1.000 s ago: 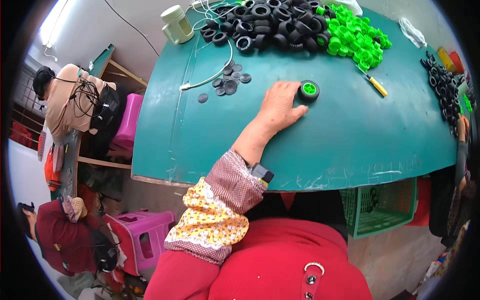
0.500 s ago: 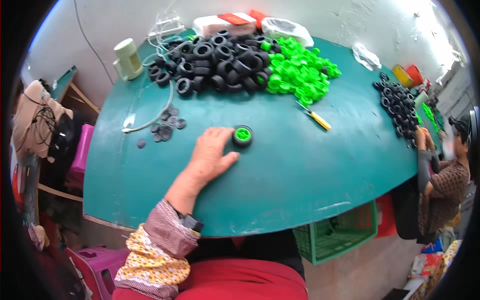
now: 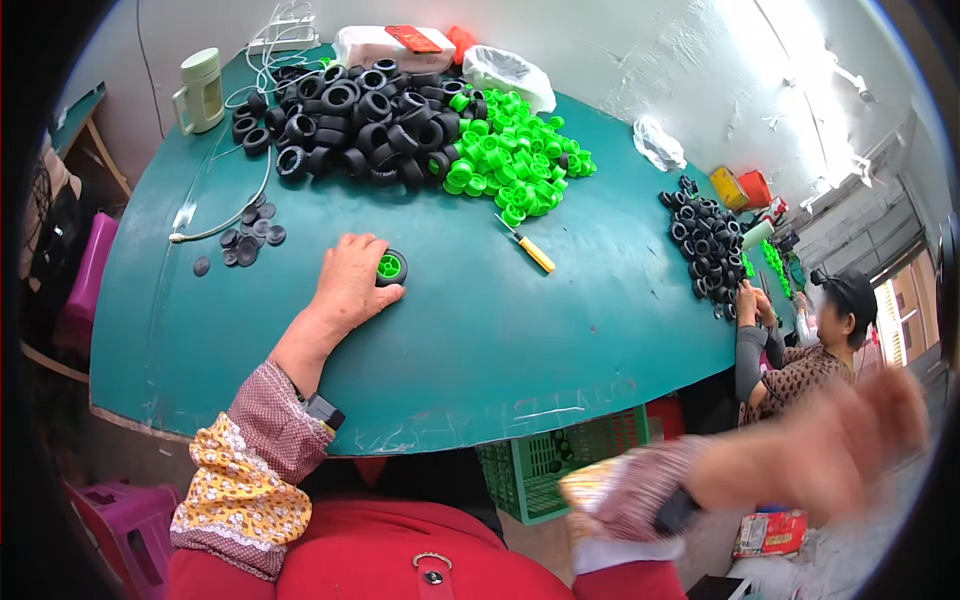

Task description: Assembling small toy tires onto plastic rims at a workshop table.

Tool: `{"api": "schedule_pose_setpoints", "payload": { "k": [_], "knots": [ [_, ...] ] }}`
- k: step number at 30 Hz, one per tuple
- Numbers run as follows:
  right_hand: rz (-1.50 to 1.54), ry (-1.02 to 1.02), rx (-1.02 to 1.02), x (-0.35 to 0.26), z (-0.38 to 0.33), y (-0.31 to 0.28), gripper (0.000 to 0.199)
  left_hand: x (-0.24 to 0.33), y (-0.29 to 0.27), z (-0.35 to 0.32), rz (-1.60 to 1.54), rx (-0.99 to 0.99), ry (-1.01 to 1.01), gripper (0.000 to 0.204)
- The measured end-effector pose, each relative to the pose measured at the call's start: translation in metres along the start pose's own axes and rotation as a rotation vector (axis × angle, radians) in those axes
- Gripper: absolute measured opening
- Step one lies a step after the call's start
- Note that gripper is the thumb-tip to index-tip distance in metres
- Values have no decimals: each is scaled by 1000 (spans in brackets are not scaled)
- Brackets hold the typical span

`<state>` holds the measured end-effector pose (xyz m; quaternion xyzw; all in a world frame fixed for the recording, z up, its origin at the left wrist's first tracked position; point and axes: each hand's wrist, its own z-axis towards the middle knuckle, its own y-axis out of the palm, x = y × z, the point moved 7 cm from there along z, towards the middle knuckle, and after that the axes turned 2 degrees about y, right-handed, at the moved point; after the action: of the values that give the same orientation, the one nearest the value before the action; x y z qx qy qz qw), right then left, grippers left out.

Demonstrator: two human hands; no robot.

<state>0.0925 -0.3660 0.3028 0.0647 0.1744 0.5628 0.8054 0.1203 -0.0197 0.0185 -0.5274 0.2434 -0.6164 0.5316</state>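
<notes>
On the green table [image 3: 480, 340], my left hand [image 3: 345, 283] is curled round a small wheel [image 3: 391, 267], a black tyre with a green hub in it. The thumb is at its near side and the fingers lie along its left. My right hand [image 3: 830, 450] is lifted off to the right, past the table's edge. Motion smears its fingers, and I cannot make out anything in it. A heap of black tyres [image 3: 350, 125] covers the far left of the table. Touching its right side is a pile of bright green wheel hubs [image 3: 520, 160].
A yellow-handled screwdriver [image 3: 535, 254] lies right of the wheel. Flat black discs [image 3: 247, 240] and a pale tube [image 3: 230, 222] are to the left, a lidded mug [image 3: 203, 92] behind. A green crate [image 3: 540, 470] stands below the edge. Another person [image 3: 815, 345] works at right beside more tyres [image 3: 703, 245].
My right hand has come into view at the lower right, moving fast. My left hand has closed more around the wheel. The whole view has shifted toward the right.
</notes>
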Motion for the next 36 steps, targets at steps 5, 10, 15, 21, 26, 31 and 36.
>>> {"api": "schedule_pose_setpoints", "payload": {
  "k": [5,10,15,21,26,31,36],
  "knots": [
    [-649,1129,34,276,-152,-105,42,-4,-7,-5,-389,174,-8,54],
    [-437,1468,47,348,-221,-93,37,1,-21,-2,-363,288,-3,55],
    [-274,1379,99,349,-219,-88,29,-22,-1,0,-1147,111,-266,45],
    [-478,1251,53,344,-222,-84,24,-25,15,1,-1222,-25,-339,22],
    [-733,1090,-77,337,-214,-82,23,-22,13,0,-964,73,-225,21],
    [-741,1070,-33,339,-215,-82,24,-14,-3,1,-790,197,-169,23],
    [-279,1336,175,343,-222,-81,37,-7,-28,0,-531,397,28,29]
  ]
}}
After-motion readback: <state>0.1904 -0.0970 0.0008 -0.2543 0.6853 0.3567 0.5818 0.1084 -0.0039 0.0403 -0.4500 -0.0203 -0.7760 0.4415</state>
